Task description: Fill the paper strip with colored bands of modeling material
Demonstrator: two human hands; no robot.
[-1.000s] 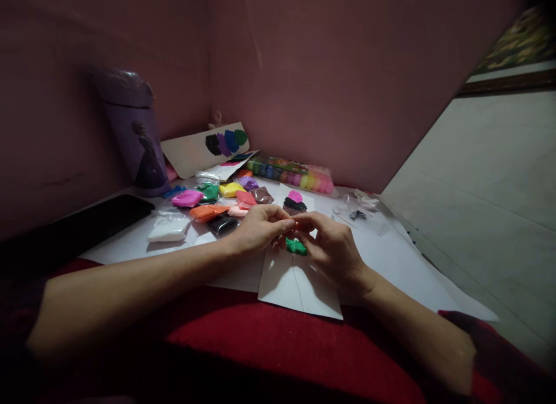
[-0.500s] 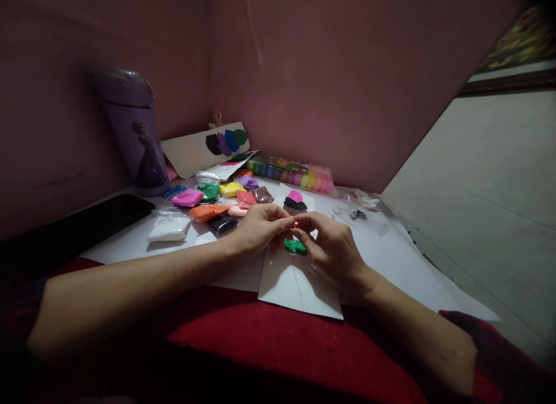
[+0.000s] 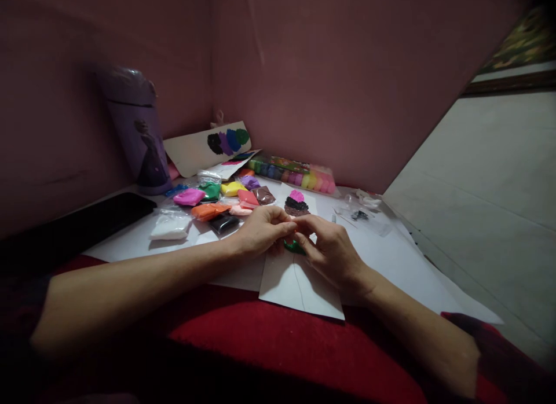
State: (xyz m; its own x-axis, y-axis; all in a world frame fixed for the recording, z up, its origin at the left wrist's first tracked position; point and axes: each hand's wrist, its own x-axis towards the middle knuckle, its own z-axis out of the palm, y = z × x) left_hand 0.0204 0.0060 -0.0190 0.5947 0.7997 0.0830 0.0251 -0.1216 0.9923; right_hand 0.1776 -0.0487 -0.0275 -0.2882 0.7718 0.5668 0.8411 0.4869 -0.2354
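Note:
Above a white card [image 3: 282,288], my left hand [image 3: 264,229] and my right hand [image 3: 328,245] meet at the fingertips. Both are pinched closed, and what lies between the fingers is too small to make out. The card bears a pink patch [image 3: 296,196], a black patch [image 3: 297,205] and a brown one, with a green patch [image 3: 293,246] lower down, partly hidden by my fingers. A thin drawn line runs down the card from the green patch.
Bagged clay, such as an orange packet [image 3: 210,211] and a white packet [image 3: 170,226], lies left of my hands. Behind are a clay tray [image 3: 295,173] and a painted card [image 3: 191,152]. A purple tumbler [image 3: 139,132] and dark phone [image 3: 125,210] stand left; plastic scraps [image 3: 362,214] lie right.
My fingertips have shifted slightly and my right fingers sit a little lower, covering more of the green patch. The whole view has moved very slightly.

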